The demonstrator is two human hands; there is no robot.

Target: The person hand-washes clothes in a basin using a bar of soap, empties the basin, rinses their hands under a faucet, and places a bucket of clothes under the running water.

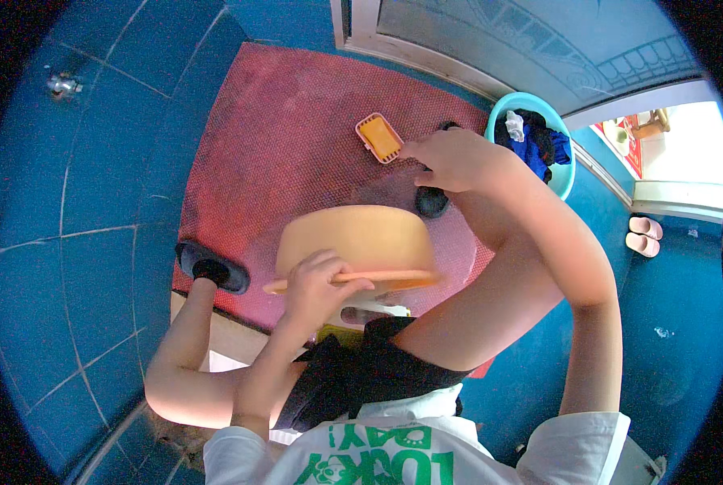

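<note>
grips the rim of a yellow basin with the left hand, fingers curled over the outer wall and thumb laid along the rim. has the basin tipped above the red mat, in front of the body and between the legs, with the rim toward the near side and the outer wall showing on the far side. reaches far and to the right with the right hand, held part-wide, with the thumb a little apart from the fingers. points those fingers left, right beside a pink soap dish with an orange bar in it; cannot tell whether touching the dish. wears dark slippers, with the left slipper on the mat's left edge. far right, by the glass door, a turquoise tub with blue and dark clothes inside. to the right and nearer than the tub, a pair of pink slippers. far left, a metal tap on the blue tiled wall.
</note>
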